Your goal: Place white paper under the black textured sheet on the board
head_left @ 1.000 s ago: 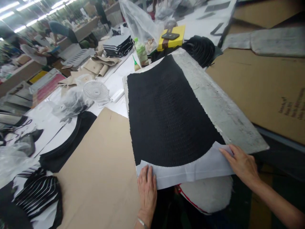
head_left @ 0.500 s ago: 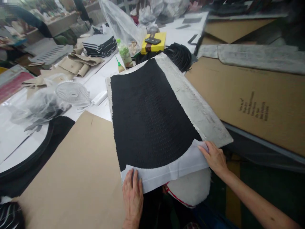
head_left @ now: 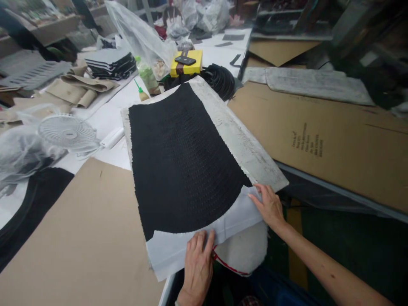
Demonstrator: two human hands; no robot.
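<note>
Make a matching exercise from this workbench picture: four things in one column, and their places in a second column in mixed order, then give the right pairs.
Things:
1. left hand
2. right hand
3. yellow box
4. small white fan

Places:
A. at the far end of the black perforated sheet
B. left of the sheet, on the white tabletop
C. flat on the near edge of the white backing paper
D. on the paper's right corner, by the grey board

Pairs: 1-C, 2-D, 3-A, 4-B
</note>
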